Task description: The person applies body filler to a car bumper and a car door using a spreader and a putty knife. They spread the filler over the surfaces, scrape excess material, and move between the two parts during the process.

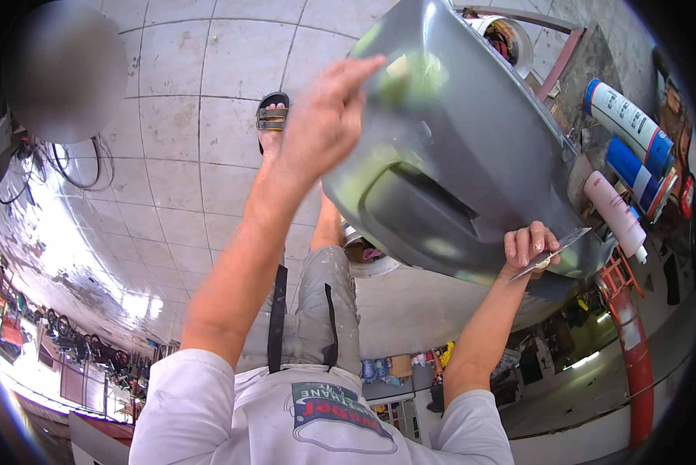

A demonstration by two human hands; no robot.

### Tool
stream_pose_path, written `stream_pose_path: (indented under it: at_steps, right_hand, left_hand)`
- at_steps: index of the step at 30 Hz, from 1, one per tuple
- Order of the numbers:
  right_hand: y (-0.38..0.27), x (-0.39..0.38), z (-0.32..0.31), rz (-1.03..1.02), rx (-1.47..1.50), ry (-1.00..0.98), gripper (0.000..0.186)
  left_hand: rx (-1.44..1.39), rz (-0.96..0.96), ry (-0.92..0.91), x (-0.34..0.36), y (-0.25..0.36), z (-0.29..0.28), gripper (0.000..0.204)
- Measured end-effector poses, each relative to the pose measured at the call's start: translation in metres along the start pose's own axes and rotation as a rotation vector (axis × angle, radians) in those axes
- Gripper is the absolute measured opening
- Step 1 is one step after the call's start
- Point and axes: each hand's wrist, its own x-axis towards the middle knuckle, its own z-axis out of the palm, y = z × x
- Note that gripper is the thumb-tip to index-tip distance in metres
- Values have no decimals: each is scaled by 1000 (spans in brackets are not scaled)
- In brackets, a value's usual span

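Note:
My left hand is raised over the upper left part of a grey moulded panel, blurred, with its leading fingers stretched out beside a pale, greenish repair patch and nothing visible in it. My right hand grips a flat metal spreader at the panel's lower right, with a small pale lump of what looks like filler by the fingers. The panel has a dark elongated recess and several more lighter green-tinged patches.
Several cylindrical containers lie at the right beside a metal frame. A white bucket stands behind the panel, another bucket below it. Cables lie on the tiled floor at left. A red post rises at lower right.

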Motion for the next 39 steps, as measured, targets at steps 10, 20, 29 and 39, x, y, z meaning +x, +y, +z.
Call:
stream_pose_path:
  at_steps: [10,20,29,39]
  right_hand:
    - [-3,0,-3,29,-3,-7,29]
    - [-4,5,-1,47,14,-2,29]
    - [0,1,0,16,17,20,29]
    - [-1,2,-4,31,-12,-44,29]
  left_hand:
    - [21,97,80,-10,18,31,41]
    - [-68,-120,-75,15,-15,7,37]
    - [-11,-84,-94,-37,-6,9,45]
    - [75,-105,-63,4,23,22,41]
